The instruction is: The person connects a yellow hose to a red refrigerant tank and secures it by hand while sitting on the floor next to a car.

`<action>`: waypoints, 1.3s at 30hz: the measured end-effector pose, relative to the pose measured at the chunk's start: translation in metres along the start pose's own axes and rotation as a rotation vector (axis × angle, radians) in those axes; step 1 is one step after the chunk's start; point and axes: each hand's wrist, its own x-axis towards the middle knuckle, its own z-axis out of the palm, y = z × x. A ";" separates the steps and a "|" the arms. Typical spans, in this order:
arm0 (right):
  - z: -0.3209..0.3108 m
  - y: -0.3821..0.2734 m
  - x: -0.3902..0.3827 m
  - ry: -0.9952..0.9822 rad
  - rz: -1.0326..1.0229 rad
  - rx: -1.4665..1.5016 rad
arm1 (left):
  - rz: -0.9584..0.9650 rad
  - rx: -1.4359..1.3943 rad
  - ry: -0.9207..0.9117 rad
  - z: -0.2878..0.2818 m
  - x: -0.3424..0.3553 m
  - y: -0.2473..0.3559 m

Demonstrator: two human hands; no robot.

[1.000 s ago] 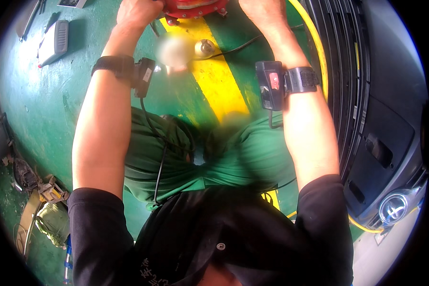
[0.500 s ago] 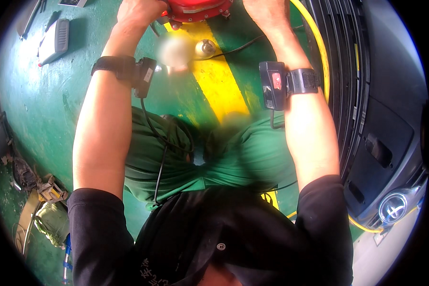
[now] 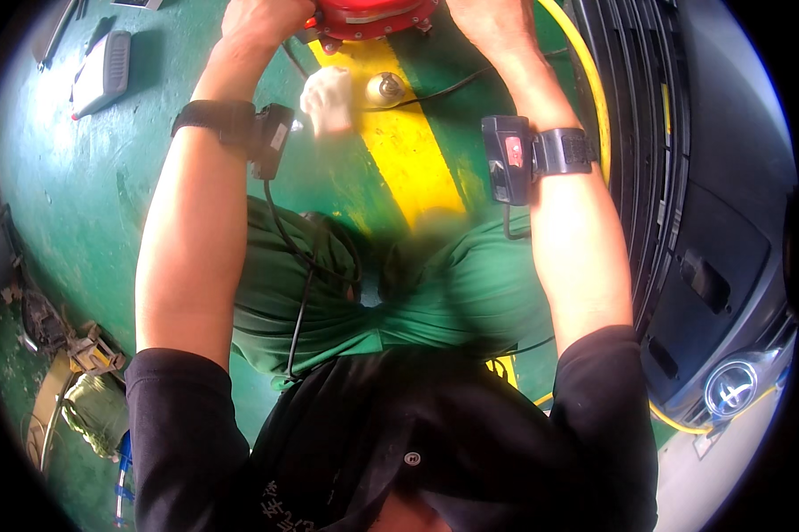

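Note:
A red, round metal unit (image 3: 373,19) with small bolts along its flange sits at the top edge, partly cut off. My left hand (image 3: 265,19) is at its left side, fingers curled beside a small red and black part (image 3: 310,25). What those fingers hold is hidden. At the unit's right side is my right hand (image 3: 491,25), its fingers cut off by the frame's edge. Below the unit, a crumpled white cloth or paper (image 3: 327,99) is next to a cream round piece with a metal fitting (image 3: 384,89). A dark cable (image 3: 444,91) runs right from that piece.
A yellow hose (image 3: 593,80) curves past my right forearm, beside a dark car bumper with a grille (image 3: 639,133). On the green floor at left lies a grey-white case (image 3: 102,75). Assorted parts (image 3: 94,350) lie at lower left. A yellow stripe (image 3: 408,160) crosses the floor.
The red unit and my left hand have shifted slightly right, while my right hand has moved slightly left. The white thing was blurred and now shows sharply.

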 end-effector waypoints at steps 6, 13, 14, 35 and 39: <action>-0.011 0.006 -0.003 -0.129 0.101 -0.135 | 0.035 -0.068 -0.019 0.011 0.004 0.009; -0.013 -0.033 -0.014 -0.570 0.145 -0.347 | 0.007 0.028 0.011 0.001 0.003 -0.007; -0.010 -0.028 -0.018 -0.640 0.071 -0.410 | 0.007 0.033 0.012 0.001 0.003 -0.007; 0.012 -0.025 -0.030 -0.788 -0.071 -0.559 | 0.000 -0.026 -0.007 0.000 0.000 -0.002; 0.003 -0.029 -0.028 -0.783 -0.040 -0.580 | 0.015 -0.006 0.003 0.003 0.002 -0.003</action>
